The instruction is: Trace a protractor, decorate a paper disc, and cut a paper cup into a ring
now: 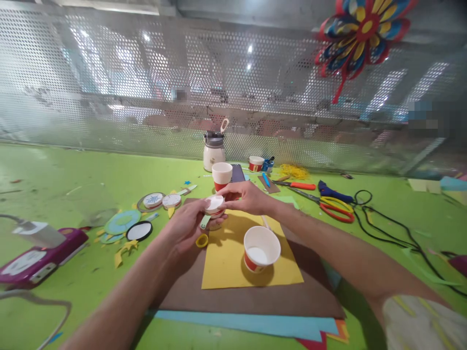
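My left hand [190, 219] is closed around a small cut-down paper cup [214, 203], white with a red band. A pale green strip [205, 222] hangs from its near side. From the right, my right hand [245, 198] has thumb and fingers pinched at the rim of the same piece. Below my hands, a white and red paper cup [261, 249] stands upright on a yellow sheet [226, 262] over brown board [248, 302]. Another paper cup [222, 176] is just behind my fingers. A yellow tape roll [202, 240] lies by my left wrist.
Cut-paper discs [122, 222] and a black-rimmed disc [139, 231] lie left, near a purple power strip [45, 257]. At right are scissors [337, 209], a blue glue gun [333, 191] and its black cord [388, 227]. A bottle [214, 151] stands behind.
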Action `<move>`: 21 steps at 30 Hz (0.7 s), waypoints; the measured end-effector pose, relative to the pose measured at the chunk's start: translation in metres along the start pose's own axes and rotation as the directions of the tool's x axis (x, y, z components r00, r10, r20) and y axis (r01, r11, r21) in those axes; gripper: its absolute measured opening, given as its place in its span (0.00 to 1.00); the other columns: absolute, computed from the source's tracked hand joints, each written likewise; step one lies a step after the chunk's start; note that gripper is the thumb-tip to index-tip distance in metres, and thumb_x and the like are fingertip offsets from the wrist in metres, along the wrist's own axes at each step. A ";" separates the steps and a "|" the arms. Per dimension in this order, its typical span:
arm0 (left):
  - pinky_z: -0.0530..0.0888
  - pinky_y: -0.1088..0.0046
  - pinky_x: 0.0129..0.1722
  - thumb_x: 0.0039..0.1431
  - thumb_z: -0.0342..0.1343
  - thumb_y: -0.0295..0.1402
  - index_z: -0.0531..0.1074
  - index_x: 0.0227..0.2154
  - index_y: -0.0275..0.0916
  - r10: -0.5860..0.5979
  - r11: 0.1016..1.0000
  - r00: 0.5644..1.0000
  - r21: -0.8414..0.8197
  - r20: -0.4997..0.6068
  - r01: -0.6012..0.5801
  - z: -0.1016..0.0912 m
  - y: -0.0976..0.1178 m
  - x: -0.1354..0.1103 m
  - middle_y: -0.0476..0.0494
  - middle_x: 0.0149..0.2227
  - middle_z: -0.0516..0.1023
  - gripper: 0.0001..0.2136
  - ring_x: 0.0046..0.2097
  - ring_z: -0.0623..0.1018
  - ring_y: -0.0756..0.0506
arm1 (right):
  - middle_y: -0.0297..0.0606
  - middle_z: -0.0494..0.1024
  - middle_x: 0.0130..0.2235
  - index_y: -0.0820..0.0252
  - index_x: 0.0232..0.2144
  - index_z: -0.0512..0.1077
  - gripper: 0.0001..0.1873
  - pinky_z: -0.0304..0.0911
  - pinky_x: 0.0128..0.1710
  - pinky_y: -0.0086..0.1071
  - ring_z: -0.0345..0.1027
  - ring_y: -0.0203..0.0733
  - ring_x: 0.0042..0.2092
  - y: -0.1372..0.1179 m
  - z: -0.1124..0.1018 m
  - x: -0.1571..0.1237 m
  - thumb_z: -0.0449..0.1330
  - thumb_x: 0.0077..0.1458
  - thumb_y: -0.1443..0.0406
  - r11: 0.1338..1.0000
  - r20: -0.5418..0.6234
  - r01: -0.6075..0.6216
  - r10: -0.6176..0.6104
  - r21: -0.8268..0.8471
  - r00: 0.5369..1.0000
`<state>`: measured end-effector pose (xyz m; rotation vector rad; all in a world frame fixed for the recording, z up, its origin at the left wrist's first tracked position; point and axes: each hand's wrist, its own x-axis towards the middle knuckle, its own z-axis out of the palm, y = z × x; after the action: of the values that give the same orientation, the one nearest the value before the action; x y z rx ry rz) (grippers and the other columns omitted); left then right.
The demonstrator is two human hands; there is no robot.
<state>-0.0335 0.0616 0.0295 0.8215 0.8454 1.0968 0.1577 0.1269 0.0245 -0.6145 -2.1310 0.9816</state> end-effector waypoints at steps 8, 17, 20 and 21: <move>0.80 0.77 0.31 0.63 0.51 0.21 0.78 0.31 0.29 0.057 0.998 0.997 0.015 -0.053 -0.057 0.000 -0.005 -0.001 0.36 0.31 0.83 0.11 0.29 0.81 0.48 | 0.39 0.79 0.35 0.65 0.39 0.77 0.23 0.68 0.38 0.36 0.70 0.39 0.34 -0.005 0.004 0.001 0.69 0.52 0.51 0.998 -0.020 0.035 -0.036 -0.042 0.999; 0.77 0.79 0.29 0.59 0.59 0.24 0.77 0.34 0.31 0.033 0.999 0.998 0.024 0.044 -0.034 -0.002 -0.006 -0.003 0.41 0.30 0.79 0.03 0.28 0.78 0.50 | 0.31 0.74 0.28 0.64 0.36 0.73 0.20 0.66 0.31 0.30 0.67 0.34 0.29 -0.011 0.002 0.002 0.72 0.49 0.56 0.999 0.081 -0.047 0.048 -0.024 0.996; 0.75 0.81 0.26 0.55 0.62 0.22 0.77 0.35 0.31 0.015 1.000 0.994 0.023 0.111 -0.018 -0.003 -0.006 -0.003 0.43 0.30 0.77 0.04 0.28 0.76 0.51 | 0.33 0.76 0.29 0.65 0.37 0.75 0.15 0.67 0.32 0.30 0.69 0.35 0.31 -0.017 -0.008 0.005 0.71 0.51 0.62 0.997 0.141 -0.055 0.062 -0.053 0.988; 0.75 0.81 0.27 0.55 0.62 0.22 0.77 0.35 0.30 0.005 1.000 0.992 0.025 0.125 -0.008 -0.003 -0.005 -0.002 0.43 0.30 0.77 0.04 0.28 0.76 0.52 | 0.34 0.77 0.29 0.66 0.37 0.76 0.13 0.68 0.33 0.30 0.70 0.35 0.31 -0.020 -0.012 0.005 0.71 0.51 0.64 0.997 0.168 -0.055 0.065 -0.062 0.984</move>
<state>-0.0350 0.0584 0.0236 0.9051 0.7537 1.0307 0.1607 0.1239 0.0477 -0.6468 -2.3090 1.0413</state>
